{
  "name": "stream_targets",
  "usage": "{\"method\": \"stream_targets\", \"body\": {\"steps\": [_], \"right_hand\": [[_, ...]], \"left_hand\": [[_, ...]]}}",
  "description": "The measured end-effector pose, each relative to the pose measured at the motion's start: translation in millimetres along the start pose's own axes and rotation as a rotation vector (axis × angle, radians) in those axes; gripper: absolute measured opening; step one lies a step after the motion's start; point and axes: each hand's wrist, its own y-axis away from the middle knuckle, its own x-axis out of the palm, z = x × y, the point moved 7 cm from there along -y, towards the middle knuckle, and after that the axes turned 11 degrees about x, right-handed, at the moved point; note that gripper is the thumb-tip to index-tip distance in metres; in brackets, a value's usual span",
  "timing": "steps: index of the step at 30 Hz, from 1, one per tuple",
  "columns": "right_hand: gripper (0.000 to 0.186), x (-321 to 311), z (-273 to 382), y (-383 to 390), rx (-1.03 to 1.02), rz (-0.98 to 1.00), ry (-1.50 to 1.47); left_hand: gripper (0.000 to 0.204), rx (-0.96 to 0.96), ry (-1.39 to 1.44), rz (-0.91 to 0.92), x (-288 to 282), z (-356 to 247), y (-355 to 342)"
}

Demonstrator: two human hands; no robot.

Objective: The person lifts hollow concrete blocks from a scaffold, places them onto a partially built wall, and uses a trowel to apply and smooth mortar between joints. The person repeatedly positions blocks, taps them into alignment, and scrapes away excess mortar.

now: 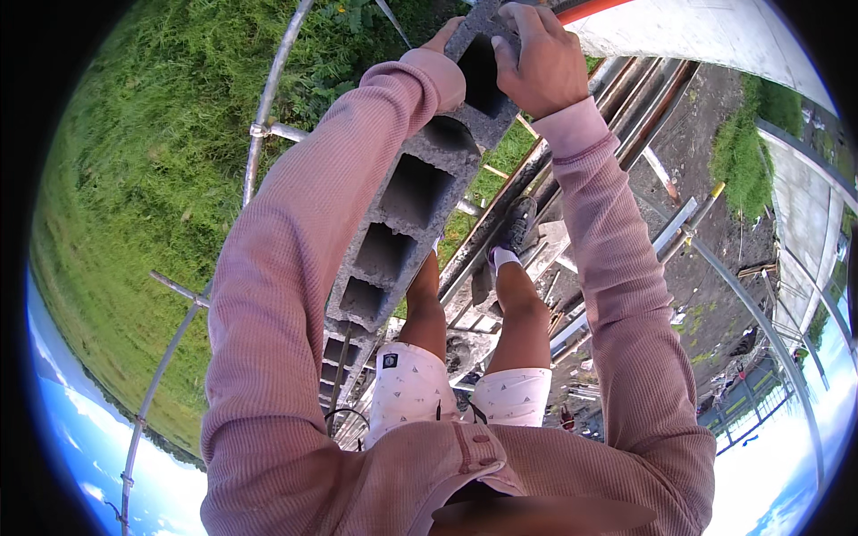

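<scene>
hollow concrete block (420, 192) in both hands, above scaffold pipes (572, 134), grass (152, 179)

Open air left of the hollow concrete block (420, 196); scaffold pipes (259, 134) and planks (554, 241) close below.

Bright daylight: a grass field (152, 179) is seen far below scaffold pipes (259, 116), with bare dirt ground (706, 295), stacked planks (554, 250) and blue sky (63, 420).
</scene>
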Motion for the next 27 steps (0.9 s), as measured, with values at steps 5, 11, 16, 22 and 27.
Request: {"method": "stream_targets", "body": {"steps": [5, 11, 16, 22, 27], "right_hand": [[0.046, 2.3, 2.1, -5.6, 0.03, 0.32, 0.359], [0.025, 1.6, 0.8, -3.3, 0.14, 0.361, 0.385], [0.03, 24.3, -5.8, -7.5, 0.149, 0.463, 0.639], [0.026, 26.3, -19.5, 0.3, 0.137, 0.406, 0.519], [0.018, 35.9, -22.7, 2.8, 0.151, 0.368, 0.54]], "left_hand": [[0.02, 0.034, 0.244, -0.29, -10.7, -7.8, 4.9], [0.021, 0.015, 0.111, -0.122, -23.1, -8.9, 22.3], [0.026, -0.094, 0.166, -0.149, -41.5, 0.4, 45.9], [0.023, -0.032, 0.188, -0.128, -33.9, -4.7, 35.1], [0.022, -0.007, 0.074, -0.124, -37.4, -5.9, 32.3]]}}
